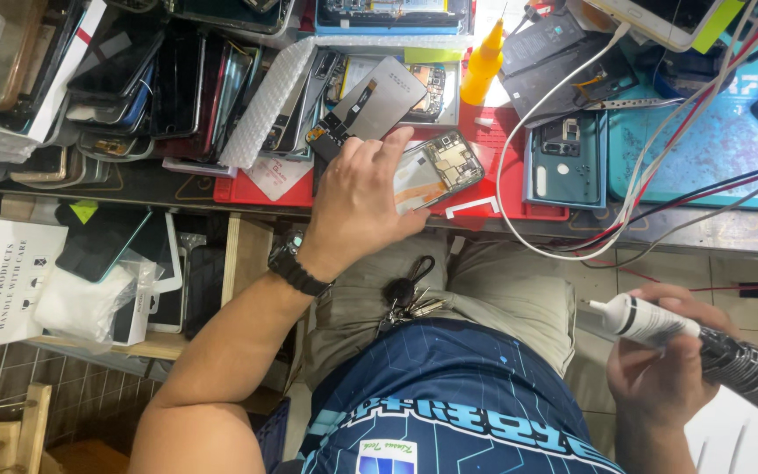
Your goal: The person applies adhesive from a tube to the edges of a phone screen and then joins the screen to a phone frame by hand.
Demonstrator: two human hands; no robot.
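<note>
My left hand (357, 206), with a black watch on its wrist, grips an opened phone body (439, 168) whose circuit board and orange strip show, held over the red mat (502, 180) at the bench edge. A grey screen panel with a flex cable (377, 98) lies just above that hand. My right hand (660, 364), low at the right over my lap, holds a black and white glue tube (704, 342) with its thin nozzle pointing left.
Stacks of phones and screens (160, 83) crowd the bench's left. An orange squeeze bottle (482, 63), a teal phone back cover (565, 158), a blue mat (712, 149) and white, red and black cables (651, 189) lie right. A white box (10, 281) sits lower left. Keys (405, 294) hang at my waist.
</note>
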